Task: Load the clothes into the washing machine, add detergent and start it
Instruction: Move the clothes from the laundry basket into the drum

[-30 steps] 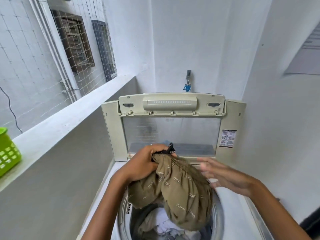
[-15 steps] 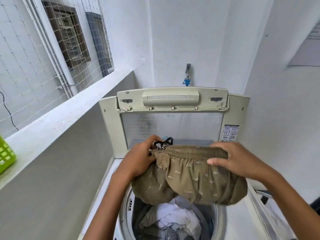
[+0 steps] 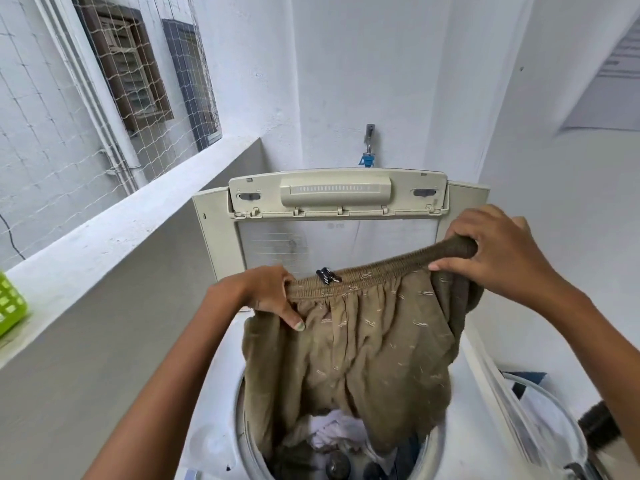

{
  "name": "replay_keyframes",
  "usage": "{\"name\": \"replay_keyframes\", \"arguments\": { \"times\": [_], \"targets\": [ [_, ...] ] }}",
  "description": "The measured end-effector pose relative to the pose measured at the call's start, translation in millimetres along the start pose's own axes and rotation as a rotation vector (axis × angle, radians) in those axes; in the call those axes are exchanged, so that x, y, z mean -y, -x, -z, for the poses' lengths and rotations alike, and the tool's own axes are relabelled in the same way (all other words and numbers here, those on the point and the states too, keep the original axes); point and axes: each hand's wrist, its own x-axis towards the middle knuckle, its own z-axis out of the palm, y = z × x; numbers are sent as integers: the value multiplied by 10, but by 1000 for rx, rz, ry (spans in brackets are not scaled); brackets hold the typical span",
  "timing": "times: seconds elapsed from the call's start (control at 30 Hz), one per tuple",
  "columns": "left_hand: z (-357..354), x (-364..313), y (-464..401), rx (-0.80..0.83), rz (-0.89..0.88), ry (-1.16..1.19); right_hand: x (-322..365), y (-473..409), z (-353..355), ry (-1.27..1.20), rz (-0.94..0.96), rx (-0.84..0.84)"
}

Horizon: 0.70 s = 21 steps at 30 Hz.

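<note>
Olive-brown shorts (image 3: 363, 351) with small light marks hang stretched by their elastic waistband over the open drum of a white top-loading washing machine (image 3: 214, 441). My left hand (image 3: 266, 292) grips the waistband's left end. Higher up, my right hand (image 3: 491, 251) grips its right end. A black drawstring knot (image 3: 327, 275) sits mid-waistband. The legs of the shorts dangle into the drum, where white and dark clothes (image 3: 332, 434) lie. The cream lid (image 3: 339, 195) stands raised behind.
A grey ledge wall (image 3: 114, 233) runs along the left with a green basket (image 3: 10, 306) on it. A tap (image 3: 369, 143) juts from the back wall. To the right of the machine stands a clear container (image 3: 550, 420) with cloth inside.
Both hands have lifted the shorts and pulled the waistband wide; the right hand, open a second ago, now grips it and has risen. The shorts hang full length instead of bunched.
</note>
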Motion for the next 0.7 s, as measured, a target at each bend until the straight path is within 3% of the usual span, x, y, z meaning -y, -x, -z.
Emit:
{"name": "replay_keyframes", "arguments": {
  "times": [0.13, 0.33, 0.57, 0.7],
  "targets": [
    [-3, 125, 19, 47, 87, -5, -58, 34, 6, -174, -51, 59],
    [11, 240, 187, 80, 50, 190, -18, 116, -10, -382, -174, 164],
    [128, 52, 527, -248, -157, 652, 264, 190, -66, -799, -343, 31],
    [60, -230, 650, -277, -279, 872, 565, 225, -116, -1065, -373, -11]
  ]
}}
